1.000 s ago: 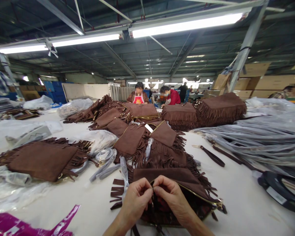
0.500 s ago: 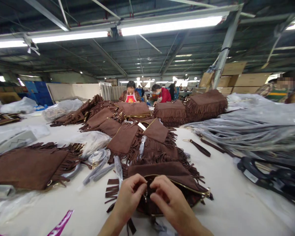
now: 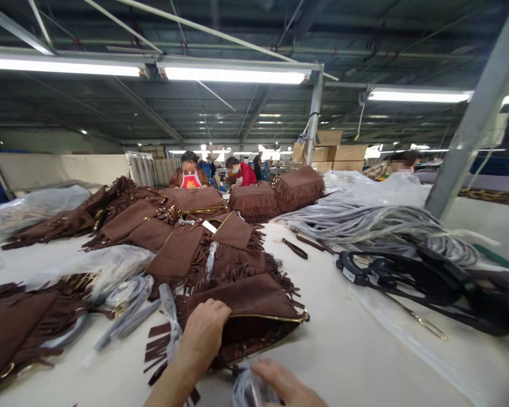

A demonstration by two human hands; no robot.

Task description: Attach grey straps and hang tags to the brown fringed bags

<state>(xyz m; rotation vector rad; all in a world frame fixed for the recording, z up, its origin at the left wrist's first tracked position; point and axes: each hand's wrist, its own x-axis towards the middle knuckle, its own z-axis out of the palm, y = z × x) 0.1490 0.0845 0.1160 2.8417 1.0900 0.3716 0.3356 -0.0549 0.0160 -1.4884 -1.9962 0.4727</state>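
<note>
A brown fringed bag (image 3: 246,294) lies on the white table with its gold zipper open and its dark inside showing. My left hand (image 3: 206,328) is closed on the bag's upper edge, at the left end of the opening. Just below the bag, near the bottom edge of the view, my right hand (image 3: 282,384) is closed round a clear plastic-wrapped bundle (image 3: 251,389). Part of that hand is cut off by the frame. A strip in clear plastic (image 3: 169,314) lies beside the left wrist.
More brown bags (image 3: 178,249) are piled beyond, with stacked fringed bags (image 3: 299,189) behind. Plastic-wrapped grey straps (image 3: 365,226), a black strapped device (image 3: 424,282) and a short brown strap (image 3: 294,249) lie to the right. Two people (image 3: 190,172) sit across the table.
The view has turned right. My right hand has left the bag's opening and moved down to the plastic bundle. My left hand has shifted from inside the opening to the bag's edge.
</note>
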